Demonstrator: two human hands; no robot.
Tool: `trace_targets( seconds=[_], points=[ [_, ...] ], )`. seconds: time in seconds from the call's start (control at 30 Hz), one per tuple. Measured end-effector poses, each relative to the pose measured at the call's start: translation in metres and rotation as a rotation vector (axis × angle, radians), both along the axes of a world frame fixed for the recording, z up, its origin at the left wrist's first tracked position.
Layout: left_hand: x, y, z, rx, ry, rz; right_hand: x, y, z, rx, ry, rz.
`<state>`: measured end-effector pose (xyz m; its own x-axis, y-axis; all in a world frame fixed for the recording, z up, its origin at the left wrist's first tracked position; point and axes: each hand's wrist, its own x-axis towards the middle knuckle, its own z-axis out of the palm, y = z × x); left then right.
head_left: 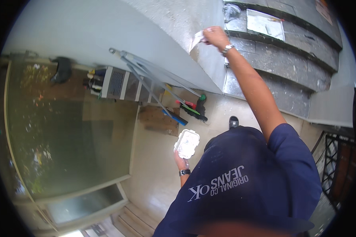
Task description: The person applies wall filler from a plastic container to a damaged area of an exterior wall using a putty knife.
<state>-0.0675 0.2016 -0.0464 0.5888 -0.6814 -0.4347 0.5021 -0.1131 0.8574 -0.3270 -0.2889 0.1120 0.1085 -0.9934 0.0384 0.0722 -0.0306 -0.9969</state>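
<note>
Head | left hand (pixel 181 161) grips white container (pixel 187 143) by near end | right hand (pixel 216 36) pinches pale item (pixel 197 38) leftward

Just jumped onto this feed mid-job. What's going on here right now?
A person's right hand is raised, holding a pale flat piece at the edge of a light wall; whether it touches is hard to tell. The left hand, held lower, grips a white container with white material inside. White-specked steps rise beyond the right hand, and long-handled cleaning tools stand below the wall.
</note>
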Motion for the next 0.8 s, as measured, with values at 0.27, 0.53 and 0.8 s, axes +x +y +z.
trace_targets(
  seconds=[0.27, 0.53, 0.8],
  points=[
    [-0.076, 0.061, -0.005, -0.060, -0.108, 0.216, 0.003, -0.003, -0.039, -0.161, 0.703, -0.043],
    [-0.223, 0.192, -0.025, -0.059, -0.073, 0.529, 0.066, -0.050, 0.004, -0.340, 0.753, -0.116],
    [-0.364, 0.265, -0.016, 0.207, -0.134, 0.701, -0.025, -0.022, -0.028, -0.555, 0.927, -0.018]
  ],
)
